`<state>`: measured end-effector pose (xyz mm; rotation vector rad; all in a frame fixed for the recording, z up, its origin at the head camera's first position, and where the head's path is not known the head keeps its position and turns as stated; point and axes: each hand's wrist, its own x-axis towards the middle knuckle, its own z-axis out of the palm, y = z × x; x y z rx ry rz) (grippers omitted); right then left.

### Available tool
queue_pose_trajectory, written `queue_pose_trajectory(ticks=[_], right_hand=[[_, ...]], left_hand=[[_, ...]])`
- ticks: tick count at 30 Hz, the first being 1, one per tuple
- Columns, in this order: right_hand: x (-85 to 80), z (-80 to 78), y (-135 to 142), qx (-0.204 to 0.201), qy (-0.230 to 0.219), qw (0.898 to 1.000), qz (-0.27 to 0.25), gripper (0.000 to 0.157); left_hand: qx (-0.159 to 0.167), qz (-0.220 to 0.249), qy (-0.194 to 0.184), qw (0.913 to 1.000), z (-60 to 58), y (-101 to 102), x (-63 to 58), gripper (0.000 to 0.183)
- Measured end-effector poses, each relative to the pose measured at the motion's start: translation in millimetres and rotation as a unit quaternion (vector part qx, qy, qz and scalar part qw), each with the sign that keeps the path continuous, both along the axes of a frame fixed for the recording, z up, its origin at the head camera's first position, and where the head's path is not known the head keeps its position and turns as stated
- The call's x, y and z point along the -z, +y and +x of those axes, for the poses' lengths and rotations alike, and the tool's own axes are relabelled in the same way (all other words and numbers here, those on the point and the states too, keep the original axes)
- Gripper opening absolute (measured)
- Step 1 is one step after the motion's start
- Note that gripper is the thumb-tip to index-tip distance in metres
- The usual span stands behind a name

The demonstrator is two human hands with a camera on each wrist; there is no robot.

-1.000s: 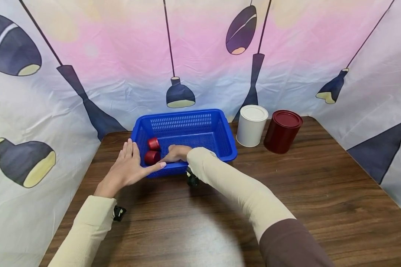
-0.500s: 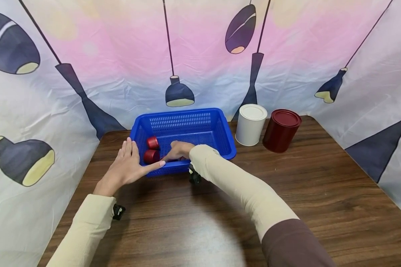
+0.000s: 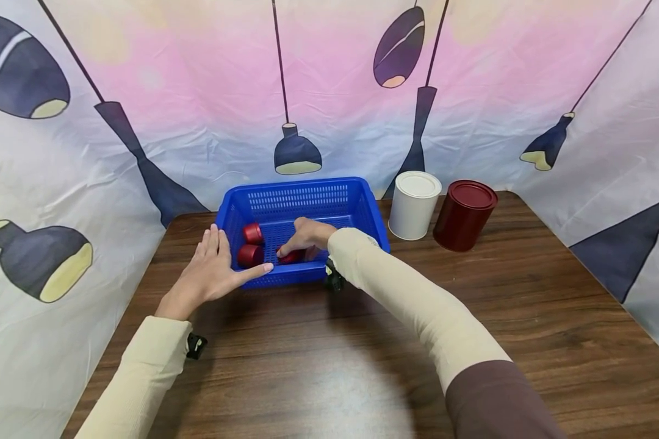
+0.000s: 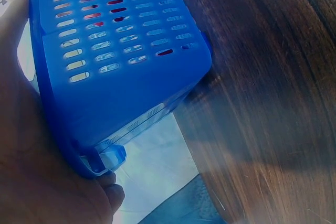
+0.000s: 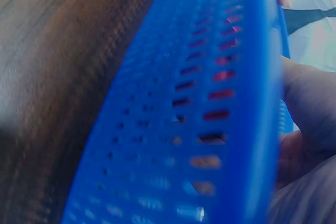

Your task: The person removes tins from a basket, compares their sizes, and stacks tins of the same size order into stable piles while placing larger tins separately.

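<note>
A blue perforated plastic basket stands at the back of the table. Inside its left end sit two small red cups, an upper red cup and a lower red cup. My right hand reaches over the front rim and grips another red cup between thumb and fingers, low in the basket; the hand covers part of it. My left hand lies with straight, spread fingers along the basket's front left corner, thumb on the front rim. In the left wrist view this hand is against the basket's rim.
To the right of the basket stand a white lidded can and a dark red lidded can, side by side. A brown wooden table extends in front. A printed cloth hangs right behind the table.
My right hand has shifted to the right inside the basket, and the red cup under it has come into view. My left hand stays at the basket's corner.
</note>
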<state>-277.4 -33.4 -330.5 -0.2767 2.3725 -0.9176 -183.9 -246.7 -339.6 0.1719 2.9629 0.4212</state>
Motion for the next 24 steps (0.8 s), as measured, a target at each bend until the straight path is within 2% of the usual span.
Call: queue_pose_trajectory(ticks=[5,14,17,24], right_hand=[[-9.6,-2.3,12,0.017,0.012,1.0,-0.017,0.089],[-21.4,-7.0,34,0.019,0.034,0.998,-0.048,0.049],[-25.4,-7.3,39,0.016,0.052,0.997,-0.05,0.042],[-39.0,-5.5,49,0.007,0.093,0.994,-0.051,0.04]], left_hand=[[-0.002,0.0,0.0,1.0,1.0,1,0.0,0.134],[-0.001,-0.002,0.0,1.0,0.2,1,-0.2,0.134],[0.0,-0.001,0.001,1.0,-0.1,1,-0.4,0.134],[-0.002,0.0,-0.003,1.0,-0.1,0,0.1,0.135]])
